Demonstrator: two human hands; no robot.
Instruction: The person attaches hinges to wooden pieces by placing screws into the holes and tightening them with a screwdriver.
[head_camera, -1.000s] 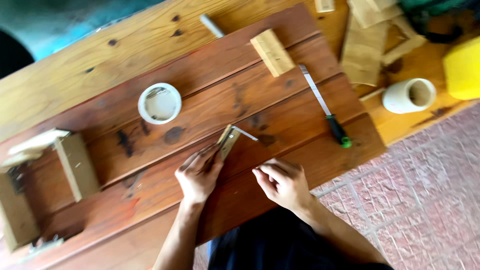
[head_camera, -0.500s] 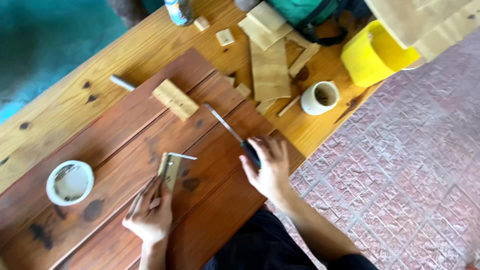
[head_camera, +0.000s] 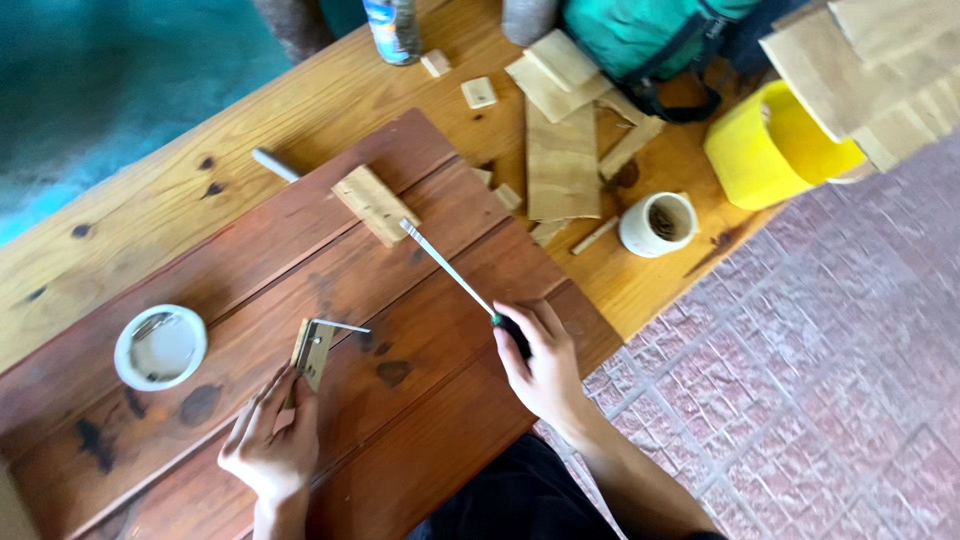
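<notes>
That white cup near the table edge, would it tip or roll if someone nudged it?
The white cup stands upright and looks squat, so it would probably slide rather than tip. It seems to hold something dark, adding some weight. Its round wall would likely roll if knocked over, and the table edge is near.

A long screwdriver (head_camera: 460, 280) with a dark handle lies slanted across the frame's middle. A small brass hinge (head_camera: 315, 348) lies flat at lower left.
</notes>
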